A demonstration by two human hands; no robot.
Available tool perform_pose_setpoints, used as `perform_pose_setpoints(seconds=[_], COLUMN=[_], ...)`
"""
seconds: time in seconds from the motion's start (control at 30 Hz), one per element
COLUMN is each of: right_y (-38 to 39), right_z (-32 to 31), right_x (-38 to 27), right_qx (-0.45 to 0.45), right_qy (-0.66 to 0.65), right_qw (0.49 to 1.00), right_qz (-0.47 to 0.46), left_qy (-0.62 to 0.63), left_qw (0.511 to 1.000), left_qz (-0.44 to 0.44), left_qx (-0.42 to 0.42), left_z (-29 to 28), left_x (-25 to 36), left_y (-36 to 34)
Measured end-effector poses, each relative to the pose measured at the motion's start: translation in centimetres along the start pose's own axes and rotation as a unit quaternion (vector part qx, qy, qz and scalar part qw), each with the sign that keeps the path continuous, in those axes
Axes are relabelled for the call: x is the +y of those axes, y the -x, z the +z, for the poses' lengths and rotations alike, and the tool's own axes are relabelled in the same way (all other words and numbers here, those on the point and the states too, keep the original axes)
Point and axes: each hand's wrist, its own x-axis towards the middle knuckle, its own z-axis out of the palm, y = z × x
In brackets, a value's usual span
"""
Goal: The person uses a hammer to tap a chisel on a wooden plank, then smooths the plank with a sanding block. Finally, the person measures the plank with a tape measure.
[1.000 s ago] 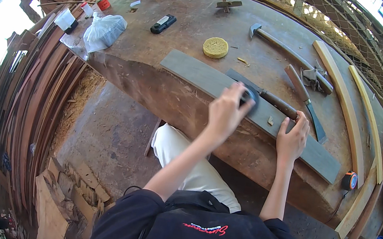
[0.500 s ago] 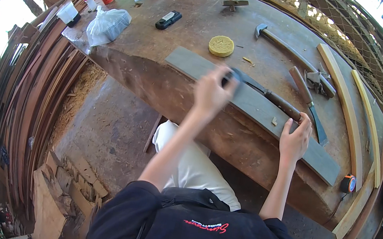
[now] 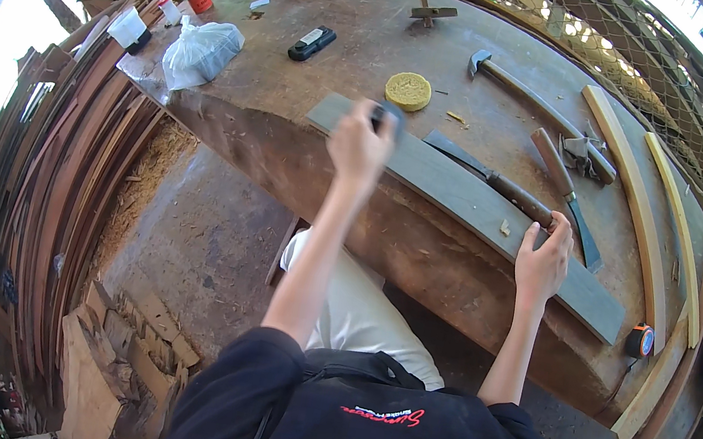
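Observation:
A long grey wooden board (image 3: 457, 190) lies along the near edge of the workbench. My left hand (image 3: 356, 145) is closed round a dark, rounded pad (image 3: 396, 121), blurred by motion, over the board's left part. Near the right end, my right hand (image 3: 543, 259) grips the board, with its fingers bent over the far edge and its thumb on top. Its fingertips are close to the handle end of a chisel (image 3: 514, 192) lying behind the board. A small pale chip (image 3: 505, 228) sits on the board beside the thumb.
Behind the board lie a round yellow cake (image 3: 408, 91), a second chisel (image 3: 554, 162), a hammer (image 3: 520, 85) and pale wood strips (image 3: 632, 190). A tape measure (image 3: 639, 340) is at the right, a plastic bag (image 3: 201, 56) at the left. Stacked planks (image 3: 41, 207) stand beside the bench.
My left hand has slid the dark pad leftward along the board, uncovering the chisel's blade. My right hand stays at the board's right part.

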Motion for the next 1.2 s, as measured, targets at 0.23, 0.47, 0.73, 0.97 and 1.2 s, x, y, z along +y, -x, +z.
perform_pose_setpoints(seconds=[0.23,0.47,0.73,0.97,1.2], right_y=[0.1,-0.1,0.0,-0.2,0.1], right_z=[-0.1,-0.5,-0.3,-0.4,-0.3], right_x=[0.8,-0.5,0.4,-0.3,0.1], right_qx=[-0.001,-0.012,0.019,-0.006,0.015], right_qy=[0.011,-0.009,0.006,-0.003,0.013], right_qw=[1.000,1.000,1.000,1.000,1.000], right_qz=[-0.017,0.005,-0.019,0.003,-0.010], left_qy=[0.074,-0.101,0.086,-0.068,0.105], left_qw=[0.983,0.994,0.971,0.997,0.975], left_qz=[0.142,-0.020,0.209,0.001,0.170], left_qx=[-0.092,0.046,-0.077,0.042,-0.102], left_z=[0.0,-1.9,2.0,-0.9,1.2], left_x=[5.4,-2.3,6.0,-2.3,5.9], left_y=[8.3,-3.4,10.0,-3.8,8.6])
